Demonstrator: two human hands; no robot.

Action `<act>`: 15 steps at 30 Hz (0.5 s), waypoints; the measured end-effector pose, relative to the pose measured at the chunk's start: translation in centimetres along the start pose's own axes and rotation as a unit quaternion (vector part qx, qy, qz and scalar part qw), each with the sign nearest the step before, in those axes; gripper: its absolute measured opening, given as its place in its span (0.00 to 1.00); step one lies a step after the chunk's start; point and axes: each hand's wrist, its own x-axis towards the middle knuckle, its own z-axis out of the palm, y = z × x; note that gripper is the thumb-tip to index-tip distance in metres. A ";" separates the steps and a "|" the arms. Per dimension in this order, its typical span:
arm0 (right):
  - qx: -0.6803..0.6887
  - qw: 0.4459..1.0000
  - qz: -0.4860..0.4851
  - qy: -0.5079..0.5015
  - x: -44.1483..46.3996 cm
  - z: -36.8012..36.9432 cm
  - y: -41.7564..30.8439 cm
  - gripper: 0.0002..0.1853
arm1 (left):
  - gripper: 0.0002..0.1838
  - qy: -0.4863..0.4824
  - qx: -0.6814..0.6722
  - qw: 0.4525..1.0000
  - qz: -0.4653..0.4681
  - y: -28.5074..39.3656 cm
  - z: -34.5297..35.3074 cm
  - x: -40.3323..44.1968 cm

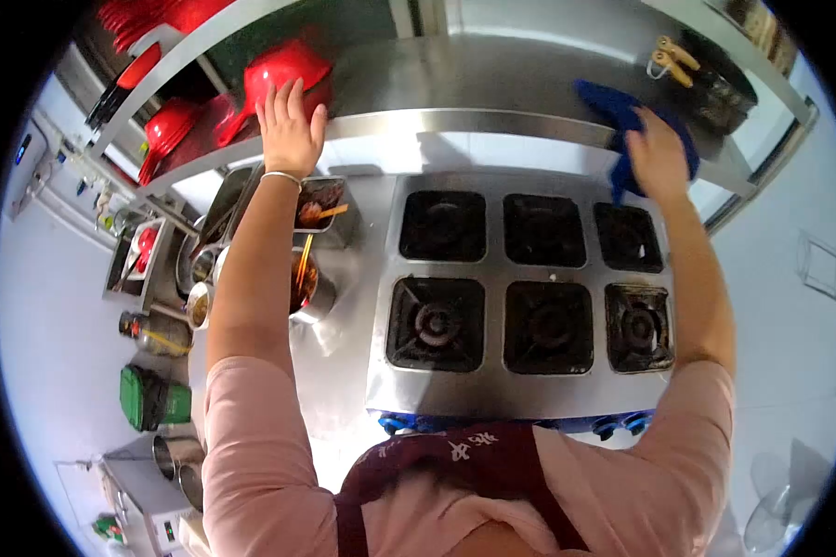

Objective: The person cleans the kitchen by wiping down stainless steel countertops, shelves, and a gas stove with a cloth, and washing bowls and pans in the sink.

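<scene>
My left hand (291, 130) is raised at the front edge of the steel shelf (492, 79), its fingers apart. It overlaps a red plastic water scoop (288, 72); I cannot tell whether they touch. At the right end of the same shelf, my right hand (659, 156) grips a blue cloth (613, 100), which lies over the shelf's edge and hangs down in front. Part of the cloth is hidden under that hand. Below both arms is a steel stove (492, 395) with several black square burners.
A dark pot (724, 88) with wooden-handled tongs (673, 60) stands at the shelf's right end. More red scoops (169, 125) are at its left. Under my left arm are a steel food container (339, 227) and a pot (320, 295) holding chopsticks. Green bins (144, 399) stand on the floor.
</scene>
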 end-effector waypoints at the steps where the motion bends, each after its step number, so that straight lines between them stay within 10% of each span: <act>1: -0.008 0.998 0.059 -0.011 -0.9 -0.4 3.8 0.22 | 0.29 -0.004 -0.003 1.000 0.011 0.2 0.4 0.3; 13: 0.016 0.934 0.139 -0.330 12.3 7.7 5.4 0.34 | 0.25 0.022 -0.029 0.998 0.044 0.1 1.5 0.5; 15: 0.072 0.959 0.119 -0.246 13.9 10.9 2.2 0.32 | 0.25 0.027 -0.034 0.998 0.040 0.0 1.7 0.3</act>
